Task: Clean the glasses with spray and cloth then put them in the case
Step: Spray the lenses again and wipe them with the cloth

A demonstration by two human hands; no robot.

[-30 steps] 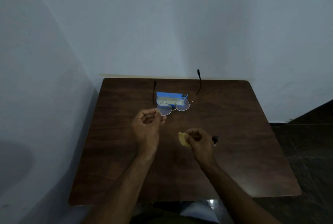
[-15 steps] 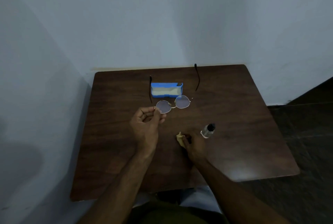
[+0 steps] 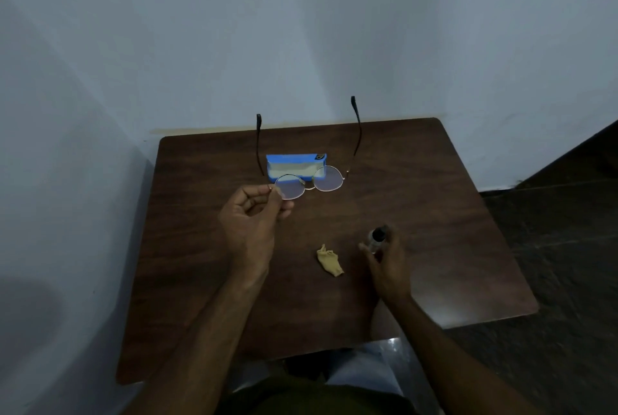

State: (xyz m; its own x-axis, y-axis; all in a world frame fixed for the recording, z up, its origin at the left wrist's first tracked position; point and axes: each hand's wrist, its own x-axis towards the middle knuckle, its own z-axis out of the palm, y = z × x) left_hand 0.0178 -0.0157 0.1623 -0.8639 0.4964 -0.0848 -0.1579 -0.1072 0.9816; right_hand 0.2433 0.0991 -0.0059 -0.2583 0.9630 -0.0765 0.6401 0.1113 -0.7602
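My left hand (image 3: 254,214) pinches thin-rimmed glasses (image 3: 329,179) by the left lens rim and holds them above the table, arms unfolded and pointing away from me. Behind them on the table lies a blue case (image 3: 296,165), open with a pale lining showing. A crumpled yellow cloth (image 3: 329,261) lies loose on the wood between my hands. My right hand (image 3: 388,261) curls its fingers around a small clear spray bottle with a black cap (image 3: 378,237) at the right.
The dark wooden table (image 3: 434,214) stands in a corner, with pale walls behind and at the left. Dark floor shows past its right edge. My lap is under the near edge.
My right hand has let go of the yellow cloth, left it on the table, and moved right onto the spray bottle. The left hand still holds the glasses.
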